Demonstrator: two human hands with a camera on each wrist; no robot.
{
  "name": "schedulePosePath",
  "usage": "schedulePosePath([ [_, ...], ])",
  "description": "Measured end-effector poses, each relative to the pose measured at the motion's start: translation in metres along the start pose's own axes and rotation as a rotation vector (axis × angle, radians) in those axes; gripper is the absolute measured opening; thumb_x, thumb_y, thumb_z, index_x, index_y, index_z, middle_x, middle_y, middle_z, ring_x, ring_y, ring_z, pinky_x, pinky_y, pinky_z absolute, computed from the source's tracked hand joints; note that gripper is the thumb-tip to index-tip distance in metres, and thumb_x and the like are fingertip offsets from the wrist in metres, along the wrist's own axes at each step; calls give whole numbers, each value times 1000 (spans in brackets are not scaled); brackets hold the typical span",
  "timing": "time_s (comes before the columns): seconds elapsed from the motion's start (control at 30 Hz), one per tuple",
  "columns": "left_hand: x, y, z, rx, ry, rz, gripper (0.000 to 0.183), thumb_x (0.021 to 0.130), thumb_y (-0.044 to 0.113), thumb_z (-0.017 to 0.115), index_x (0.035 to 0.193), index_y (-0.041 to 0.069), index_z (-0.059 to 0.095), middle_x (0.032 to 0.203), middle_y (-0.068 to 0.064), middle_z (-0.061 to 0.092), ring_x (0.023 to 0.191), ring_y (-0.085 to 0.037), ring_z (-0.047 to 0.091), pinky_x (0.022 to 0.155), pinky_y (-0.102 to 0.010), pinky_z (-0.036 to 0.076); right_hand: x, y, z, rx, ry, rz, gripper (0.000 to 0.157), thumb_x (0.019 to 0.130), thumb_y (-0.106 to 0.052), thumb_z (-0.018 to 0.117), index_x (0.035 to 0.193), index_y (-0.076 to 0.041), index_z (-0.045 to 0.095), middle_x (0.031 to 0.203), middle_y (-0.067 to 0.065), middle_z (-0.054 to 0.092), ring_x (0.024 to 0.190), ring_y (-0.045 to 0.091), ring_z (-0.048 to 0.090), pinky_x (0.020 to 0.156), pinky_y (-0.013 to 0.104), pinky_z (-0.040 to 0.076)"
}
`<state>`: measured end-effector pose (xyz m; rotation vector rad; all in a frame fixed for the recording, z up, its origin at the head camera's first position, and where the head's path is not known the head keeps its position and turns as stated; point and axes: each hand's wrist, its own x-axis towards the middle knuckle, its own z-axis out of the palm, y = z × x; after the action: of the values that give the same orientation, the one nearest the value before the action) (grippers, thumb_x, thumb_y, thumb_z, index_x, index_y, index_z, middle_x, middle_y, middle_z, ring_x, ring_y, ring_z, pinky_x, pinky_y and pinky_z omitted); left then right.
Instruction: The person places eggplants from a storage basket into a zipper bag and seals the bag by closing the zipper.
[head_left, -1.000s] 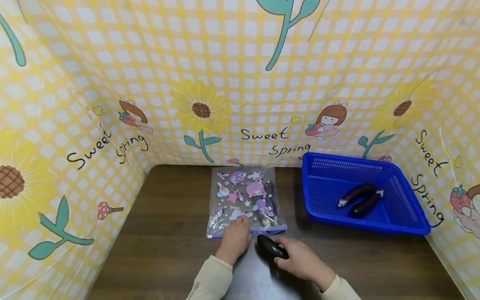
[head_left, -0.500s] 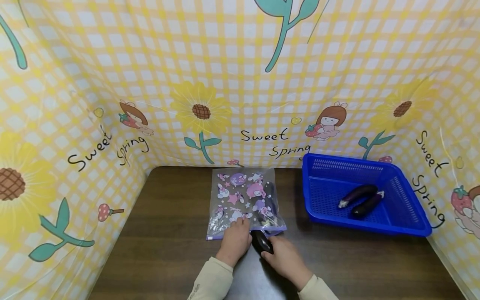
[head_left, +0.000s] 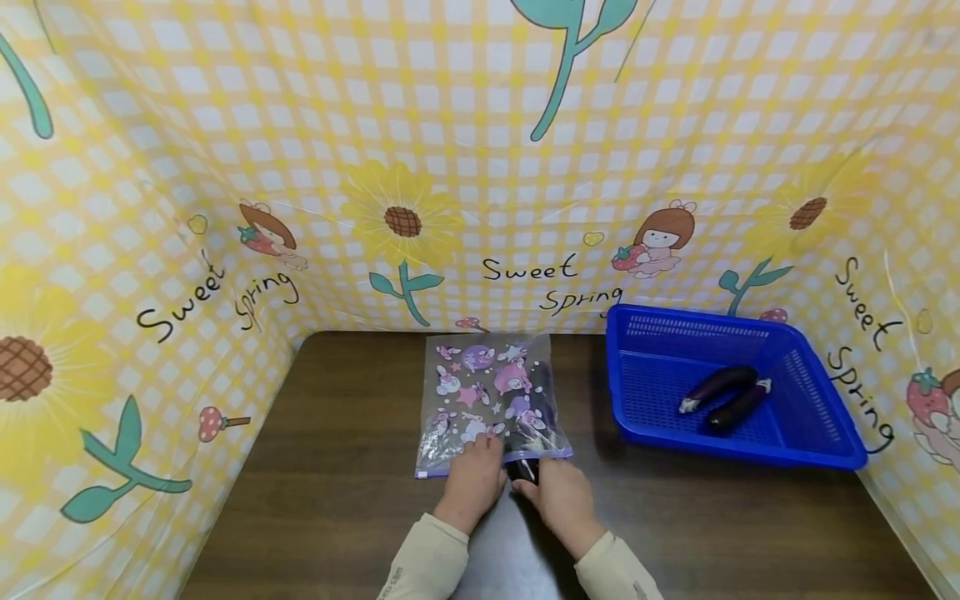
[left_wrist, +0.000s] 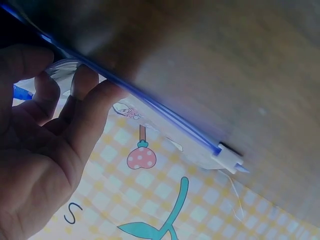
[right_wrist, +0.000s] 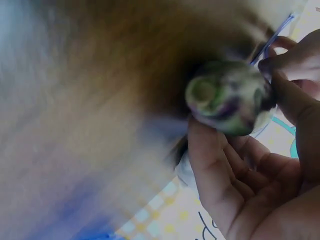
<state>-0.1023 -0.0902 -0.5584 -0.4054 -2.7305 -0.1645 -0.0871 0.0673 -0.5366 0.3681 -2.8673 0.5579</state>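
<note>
A clear zip bag (head_left: 465, 398) with pink and purple cartoon prints lies flat, its purple-edged mouth towards me. My left hand (head_left: 472, 477) pinches that edge between thumb and fingers; the white slider (left_wrist: 228, 157) sits at the far end of the strip in the left wrist view. In my right hand (head_left: 567, 502) is a dark eggplant (head_left: 522, 470), gripped near its green stem end (right_wrist: 205, 94), which faces the right wrist camera. Its front end is in at the bag's mouth, beside my left fingers. Another eggplant (head_left: 544, 392) shows through the bag's right side.
At the right stands a blue plastic basket (head_left: 738, 457) with two eggplants (head_left: 718, 387) in it. The brown wooden table (head_left: 322, 467) carries everything. A yellow checked cloth (head_left: 450, 150) hangs behind and along both sides.
My right hand has moved left and forward, bringing the eggplant from beside the bag into its mouth. The left hand has stayed on the bag's edge.
</note>
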Motion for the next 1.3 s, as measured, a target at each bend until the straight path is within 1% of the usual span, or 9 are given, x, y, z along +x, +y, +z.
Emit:
schedulePosePath([
  [0.13,0,1,0,1,12,9,32,69,14,79,91,1,59,82,-13,55,64,-28,58,46,-40,48,5,-1,2,-79,54,26,54,76,-53,81,63,-4,62,58,12,60,49,31,60,43,45,46],
  [0.27,-1,1,2,6,29,13,32,68,15,80,88,2,58,81,-13,55,64,-28,58,46,-40,48,8,-1,5,-118,75,52,58,78,-58,77,64,-3,65,58,14,61,49,31,60,43,44,46],
  [0.4,-1,3,4,1,38,17,32,68,16,81,87,3,58,81,-13,55,63,-29,58,46,-40,48,7,3,9,-96,29,89,60,77,-61,76,67,-3,65,59,14,61,51,32,60,45,46,47],
  [0.5,-1,3,5,6,42,20,30,69,15,79,86,3,57,81,-13,55,63,-28,57,46,-40,48,3,7,5,-60,-29,97,56,77,-58,78,72,-4,64,62,13,61,53,32,61,46,47,47],
  [0.7,0,2,5,25,27,17,30,69,15,79,86,3,57,81,-13,54,63,-27,57,47,-39,48,-13,13,-13,-29,-159,66,43,76,-43,83,75,-7,60,64,7,58,53,27,56,47,44,44],
  [0.8,0,2,4,27,36,21,31,68,16,79,85,3,57,80,-12,54,63,-27,56,47,-39,48,-20,16,-22,-19,-208,73,38,76,-36,83,71,-8,57,63,5,56,53,26,55,48,44,44],
  [0.9,1,2,2,27,50,27,31,66,15,80,84,3,56,79,-12,54,62,-27,56,46,-39,48,-23,19,-26,9,-243,87,35,78,-31,82,71,-9,56,64,5,55,55,26,55,50,46,44],
  [1.03,1,3,0,18,50,30,31,66,14,79,83,3,56,79,-13,54,62,-27,56,47,-39,48,-23,20,-25,34,-256,94,33,80,-29,81,71,-9,56,64,5,54,57,26,56,51,46,44],
  [1.3,3,3,0,24,-8,14,28,72,14,78,86,3,58,82,-13,55,64,-28,57,49,-39,49,-21,13,-13,50,-214,70,36,83,-33,80,71,-9,56,62,6,55,53,26,54,48,44,42],
])
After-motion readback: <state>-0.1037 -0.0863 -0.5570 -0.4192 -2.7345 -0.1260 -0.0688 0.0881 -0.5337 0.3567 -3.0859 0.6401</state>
